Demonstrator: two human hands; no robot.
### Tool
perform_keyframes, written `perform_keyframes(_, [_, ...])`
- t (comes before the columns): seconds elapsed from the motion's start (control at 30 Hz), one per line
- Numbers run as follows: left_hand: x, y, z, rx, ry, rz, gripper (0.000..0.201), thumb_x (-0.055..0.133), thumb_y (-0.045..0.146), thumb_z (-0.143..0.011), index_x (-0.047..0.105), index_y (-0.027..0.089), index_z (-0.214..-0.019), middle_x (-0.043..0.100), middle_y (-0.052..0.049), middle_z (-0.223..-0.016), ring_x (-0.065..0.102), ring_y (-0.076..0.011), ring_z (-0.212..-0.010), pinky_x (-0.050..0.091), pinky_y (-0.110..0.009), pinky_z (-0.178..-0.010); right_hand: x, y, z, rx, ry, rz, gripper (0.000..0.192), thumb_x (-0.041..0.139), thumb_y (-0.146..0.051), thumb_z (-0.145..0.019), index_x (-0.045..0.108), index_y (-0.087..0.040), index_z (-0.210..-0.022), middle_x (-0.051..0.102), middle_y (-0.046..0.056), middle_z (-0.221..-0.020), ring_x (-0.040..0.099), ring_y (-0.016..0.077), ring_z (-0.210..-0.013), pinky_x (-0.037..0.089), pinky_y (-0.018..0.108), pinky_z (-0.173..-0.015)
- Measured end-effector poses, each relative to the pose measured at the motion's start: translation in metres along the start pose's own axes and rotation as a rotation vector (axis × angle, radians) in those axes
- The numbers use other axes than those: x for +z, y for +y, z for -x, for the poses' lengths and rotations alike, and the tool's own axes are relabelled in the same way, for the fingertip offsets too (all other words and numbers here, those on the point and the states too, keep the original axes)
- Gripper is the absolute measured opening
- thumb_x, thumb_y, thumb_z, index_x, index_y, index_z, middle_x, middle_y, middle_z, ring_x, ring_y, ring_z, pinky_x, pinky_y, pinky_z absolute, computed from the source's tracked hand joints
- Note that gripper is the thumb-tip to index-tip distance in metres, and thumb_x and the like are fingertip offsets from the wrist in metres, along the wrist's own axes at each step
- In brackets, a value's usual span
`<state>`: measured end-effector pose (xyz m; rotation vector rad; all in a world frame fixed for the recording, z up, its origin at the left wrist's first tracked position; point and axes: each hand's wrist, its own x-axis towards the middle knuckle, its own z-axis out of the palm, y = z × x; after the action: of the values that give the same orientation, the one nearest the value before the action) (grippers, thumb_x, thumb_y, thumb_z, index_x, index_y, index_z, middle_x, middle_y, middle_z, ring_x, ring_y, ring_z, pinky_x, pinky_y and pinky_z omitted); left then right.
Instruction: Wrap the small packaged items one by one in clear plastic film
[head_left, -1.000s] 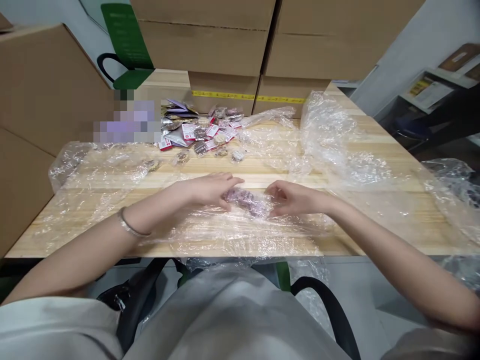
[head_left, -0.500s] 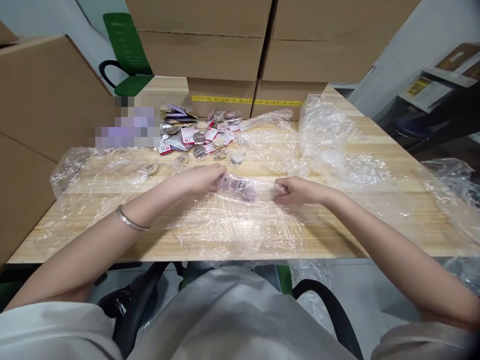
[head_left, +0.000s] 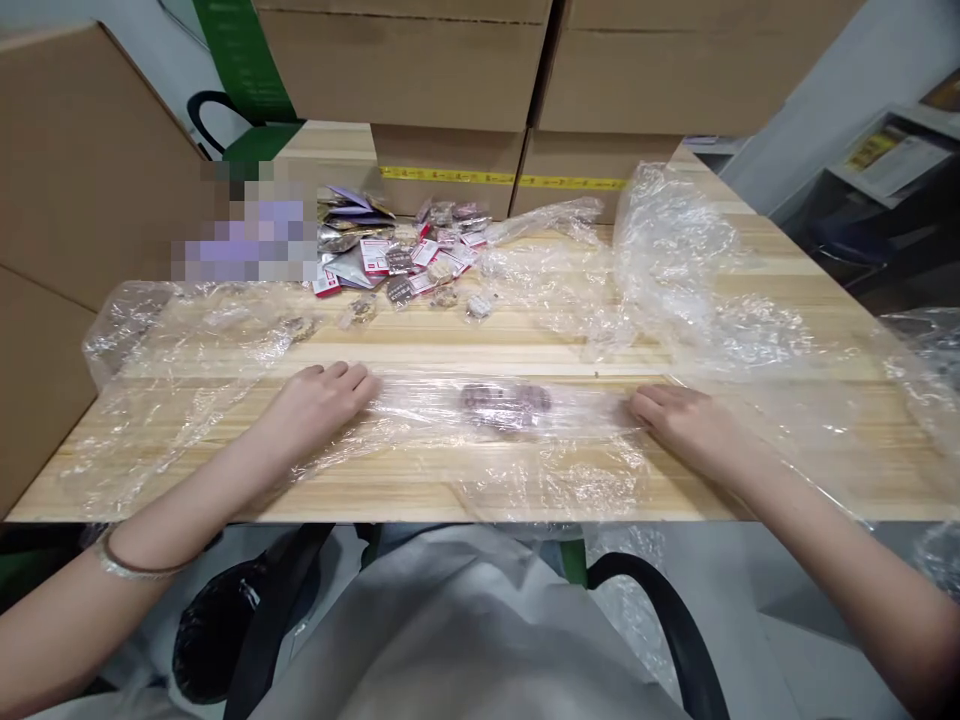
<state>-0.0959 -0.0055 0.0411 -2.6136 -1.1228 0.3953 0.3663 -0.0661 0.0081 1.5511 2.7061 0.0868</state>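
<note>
One large cardboard box [head_left: 82,170] stands at the far left of the wooden table [head_left: 450,345]. One bracelet [head_left: 139,566] circles the person's left wrist, and below the table edge sits one black-lined bin [head_left: 214,630]. One green chair [head_left: 244,70] shows beyond the table's back left.

The left hand [head_left: 326,393] has its fingers curled together, clamped on the left end of a stretch of clear film [head_left: 416,403]. Behind it lies a pile of packets [head_left: 397,258], too jumbled to count; at least three red-edged labels [head_left: 376,255] show among them, and at least three small loose packets [head_left: 478,306] lie along its front.

One purplish bundle [head_left: 504,404] rests under the film, between the two hands and near the table's front; how many pieces it contains cannot be told. Two lower cartons [head_left: 446,150], each crossed by one yellow strip [head_left: 450,177], stand at the back.

The right hand [head_left: 679,412] is closed on the film's right end. Behind it rises one crumpled heap of plastic [head_left: 667,235].
</note>
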Motion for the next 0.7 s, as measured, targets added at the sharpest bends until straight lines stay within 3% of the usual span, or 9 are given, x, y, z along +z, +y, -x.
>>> perform_keyframes(0.13, [0.012, -0.018, 0.023, -0.023, -0.017, 0.162, 0.036, 0.051, 0.013, -0.086, 0.062, 0.019, -0.119, 0.063, -0.013, -0.108, 0.057, -0.0310, -0.100, 0.045, -0.042, -0.085, -0.015, 0.017, 0.015, 0.097, -0.101, -0.194, 0.016, 0.047, -0.023, -0.089, 0.054, -0.022, -0.075, 0.063, 0.007, -0.080, 0.059, 0.0228, -0.072, 0.043, 0.036, -0.069])
perform_keyframes(0.23, [-0.004, -0.030, 0.023, -0.046, 0.004, 0.318, 0.040, 0.058, 0.030, -0.083, 0.061, 0.023, -0.122, 0.057, -0.013, -0.122, 0.050, -0.0362, -0.113, 0.041, -0.050, -0.094, -0.040, 0.021, 0.012, 0.148, -0.173, -0.395, 0.019, 0.055, -0.039, -0.089, 0.063, -0.024, -0.094, 0.068, 0.008, -0.100, 0.063, 0.0268, -0.090, 0.047, 0.042, -0.082])
perform_keyframes(0.33, [-0.027, -0.022, -0.006, 0.036, 0.100, 0.574, 0.040, 0.050, 0.046, -0.092, 0.056, 0.023, -0.123, 0.049, -0.011, -0.137, 0.045, -0.0310, -0.126, 0.035, -0.045, -0.106, -0.054, 0.013, -0.012, 0.236, -0.143, -0.539, 0.034, 0.055, -0.052, -0.089, 0.061, -0.025, -0.110, 0.067, 0.009, -0.114, 0.063, 0.0289, -0.102, 0.048, 0.042, -0.087])
perform_keyframes(0.43, [-0.035, -0.001, -0.051, 0.137, -0.091, 0.754, 0.060, 0.054, 0.050, -0.090, 0.042, 0.017, -0.139, 0.051, -0.013, -0.136, 0.049, -0.0258, -0.123, 0.039, -0.035, -0.101, -0.048, 0.000, -0.046, 0.248, -0.291, -0.638, 0.050, 0.067, -0.055, -0.077, 0.058, -0.023, -0.114, 0.066, 0.010, -0.113, 0.063, 0.0281, -0.097, 0.051, 0.039, -0.080])
perform_keyframes(0.5, [-0.031, 0.009, -0.077, 0.177, -0.234, 0.740, 0.069, 0.066, 0.050, -0.081, 0.046, 0.013, -0.135, 0.056, -0.015, -0.131, 0.053, -0.0269, -0.117, 0.042, -0.032, -0.095, -0.041, -0.006, -0.066, 0.242, -0.449, -0.618, 0.047, 0.075, -0.047, -0.069, 0.057, -0.023, -0.106, 0.066, 0.008, -0.100, 0.062, 0.0241, -0.082, 0.048, 0.035, -0.068])
perform_keyframes(0.6, [-0.027, 0.010, -0.096, 0.202, -0.430, 0.739, 0.056, 0.071, 0.043, -0.075, 0.055, 0.014, -0.120, 0.065, -0.011, -0.116, 0.060, -0.0232, -0.097, 0.044, -0.026, -0.079, -0.040, -0.011, -0.081, 0.217, -0.630, -0.515, 0.025, 0.072, -0.033, -0.069, 0.050, -0.022, -0.076, 0.054, 0.000, -0.073, 0.047, 0.0150, -0.059, 0.032, 0.029, -0.053])
perform_keyframes(0.7, [-0.031, -0.001, -0.095, 0.219, -0.460, 0.725, 0.026, 0.065, 0.032, -0.078, 0.062, 0.016, -0.099, 0.069, -0.005, -0.094, 0.060, -0.0180, -0.079, 0.040, -0.024, -0.066, -0.045, -0.012, -0.081, 0.140, -0.621, -0.528, 0.029, 0.065, -0.026, -0.075, 0.038, -0.022, -0.065, 0.041, -0.003, -0.064, 0.034, 0.0113, -0.055, 0.023, 0.028, -0.052])
